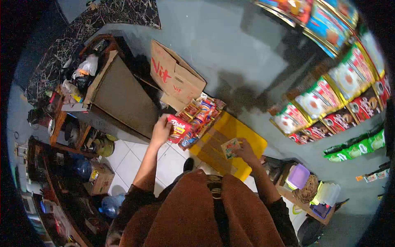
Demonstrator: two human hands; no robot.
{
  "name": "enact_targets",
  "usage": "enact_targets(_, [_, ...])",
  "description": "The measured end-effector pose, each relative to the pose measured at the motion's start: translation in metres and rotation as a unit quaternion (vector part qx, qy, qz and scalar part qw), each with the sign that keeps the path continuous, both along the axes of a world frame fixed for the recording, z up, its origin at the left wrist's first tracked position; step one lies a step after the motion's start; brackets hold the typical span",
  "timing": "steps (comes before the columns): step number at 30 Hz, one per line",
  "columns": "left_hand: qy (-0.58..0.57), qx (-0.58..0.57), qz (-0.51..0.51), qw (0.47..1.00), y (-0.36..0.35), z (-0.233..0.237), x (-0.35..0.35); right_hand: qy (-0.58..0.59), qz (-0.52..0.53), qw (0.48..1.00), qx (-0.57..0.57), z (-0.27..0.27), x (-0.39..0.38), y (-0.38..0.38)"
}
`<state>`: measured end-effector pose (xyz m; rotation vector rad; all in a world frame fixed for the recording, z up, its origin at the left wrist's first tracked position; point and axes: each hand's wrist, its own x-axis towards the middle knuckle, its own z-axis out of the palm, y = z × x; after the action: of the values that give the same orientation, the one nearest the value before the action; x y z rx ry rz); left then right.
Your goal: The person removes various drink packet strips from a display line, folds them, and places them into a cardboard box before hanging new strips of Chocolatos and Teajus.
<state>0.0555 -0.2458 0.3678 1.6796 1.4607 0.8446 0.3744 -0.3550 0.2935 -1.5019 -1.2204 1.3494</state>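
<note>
My left hand (pixel 161 131) grips the edge of a red packet (pixel 177 129) with white and yellow lettering, held over the near left side of an open carton. That carton holds several colourful snack packets (pixel 205 111). Lower right, my right hand (pixel 246 151) pinches a small, light packet (pixel 231 148) with a green and orange print, above a yellow surface (pixel 247 133) with strips of brown tape. The print on the small packet is too blurred to read.
A cardboard flap (pixel 175 76) marked "Vit" stands behind the carton. Sachet strips (pixel 319 99) hang on the right wall. A brown cabinet (pixel 123 92) stands left. A purple container (pixel 298 177) sits at the lower right, and a blue water bottle (pixel 110 206) at the lower left.
</note>
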Motion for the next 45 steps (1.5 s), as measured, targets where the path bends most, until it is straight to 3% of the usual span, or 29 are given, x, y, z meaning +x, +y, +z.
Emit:
enact_targets(1, [0.004,0.028,-0.017,0.999,0.013,-0.01,-0.004,0.065,0.028,0.995,-0.065,-0.006,-0.014,0.011])
enact_targets(5, [-0.008,0.047,-0.041,0.998,0.077,-0.064,-0.01,0.097,0.002,0.983,-0.155,-0.041,-0.052,0.064])
enact_targets(8, [-0.068,0.049,-0.071,0.994,0.108,-0.043,0.008,0.062,-0.067,0.989,-0.118,-0.05,-0.071,0.11])
enact_targets(10, [-0.117,0.103,-0.097,0.983,0.127,-0.045,0.013,0.057,-0.176,0.981,0.058,-0.06,-0.081,0.137])
enact_targets(11, [-0.165,0.072,-0.097,0.979,0.135,-0.047,0.013,0.056,-0.183,0.98,0.056,-0.065,-0.084,0.149])
enact_targets(13, [-0.279,0.008,-0.125,0.952,0.142,-0.045,0.011,0.201,-0.288,0.932,0.087,-0.054,-0.104,0.169])
enact_targets(14, [-0.28,0.002,-0.132,0.951,0.147,-0.058,0.007,0.2,-0.296,0.93,0.084,-0.064,-0.112,0.178])
enact_targets(16, [-0.265,-0.084,-0.112,0.954,0.16,-0.107,-0.005,0.209,-0.327,0.921,0.031,-0.099,-0.128,0.195])
enact_targets(17, [-0.263,-0.09,-0.118,0.953,0.166,-0.142,-0.014,0.279,-0.314,0.9,0.115,-0.117,-0.143,0.198])
enact_targets(18, [-0.196,-0.102,-0.146,0.964,0.168,-0.187,-0.027,0.28,-0.322,0.898,0.109,-0.14,-0.157,0.198])
enact_targets(20, [-0.121,-0.126,-0.175,0.969,0.163,-0.282,-0.049,0.333,-0.345,0.877,-0.033,-0.176,-0.179,0.19])
enact_targets(21, [-0.081,-0.132,-0.122,0.98,0.166,-0.33,-0.058,0.351,-0.354,0.863,-0.082,-0.185,-0.186,0.189])
enact_targets(22, [-0.039,-0.136,-0.068,0.988,0.166,-0.302,-0.053,0.198,-0.339,0.917,-0.062,-0.186,-0.19,0.188])
enact_targets(23, [-0.055,-0.202,-0.097,0.973,0.162,-0.269,-0.056,0.039,-0.314,0.948,-0.043,-0.185,-0.194,0.184])
enact_targets(24, [-0.049,-0.21,-0.1,0.971,0.164,-0.265,-0.055,0.041,-0.319,0.945,-0.052,-0.167,-0.195,0.181])
enact_targets(26, [-0.067,-0.225,-0.088,0.968,0.166,-0.259,-0.052,0.051,-0.323,0.944,-0.051,-0.216,-0.192,0.184])
enact_targets(27, [0.009,-0.208,-0.118,0.971,0.166,-0.238,-0.05,0.082,-0.331,0.939,-0.036,-0.251,-0.19,0.185])
enact_targets(29, [-0.062,-0.235,-0.143,0.959,0.171,-0.272,-0.051,0.117,-0.345,0.931,-0.012,-0.3,-0.188,0.184])
enact_targets(31, [-0.133,-0.259,-0.166,0.942,0.177,-0.272,-0.044,0.01,-0.351,0.934,-0.064,-0.274,-0.184,0.186])
enact_targets(32, [-0.122,-0.319,-0.124,0.932,0.182,-0.26,-0.036,-0.096,-0.352,0.923,-0.119,-0.262,-0.183,0.186])
enact_targets(33, [-0.109,-0.377,-0.081,0.916,0.185,-0.242,-0.026,-0.096,-0.353,0.923,-0.118,-0.263,-0.184,0.185])
enact_targets(35, [-0.085,-0.302,-0.104,0.944,0.189,-0.202,-0.009,0.161,-0.46,0.87,-0.076,-0.278,-0.188,0.181])
enact_targets(36, [-0.06,-0.225,-0.127,0.964,0.189,-0.192,-0.004,0.162,-0.46,0.87,-0.076,-0.295,-0.186,0.181])
enact_targets(38, [-0.053,-0.161,-0.106,0.98,0.189,-0.238,0.0,-0.194,-0.379,0.895,-0.133,-0.329,-0.179,0.177])
enact_targets(40, [-0.046,-0.096,-0.087,0.991,0.184,-0.252,-0.003,-0.139,-0.389,0.902,-0.126,-0.243,-0.191,0.181])
enact_targets(41, [0.066,-0.105,-0.074,0.99,0.175,-0.243,-0.007,-0.085,-0.399,0.905,-0.118,-0.208,-0.195,0.184])
enact_targets(42, [0.176,-0.113,-0.061,0.976,0.167,-0.232,-0.009,-0.083,-0.403,0.904,-0.118,-0.22,-0.193,0.182])
enact_targets(44, [0.162,-0.141,-0.058,0.975,0.156,-0.198,-0.007,-0.27,-0.288,0.915,-0.088,-0.26,-0.185,0.176])
enact_targets(45, [0.147,-0.17,-0.052,0.973,0.154,-0.189,-0.005,-0.271,-0.291,0.913,-0.088,-0.256,-0.182,0.177])
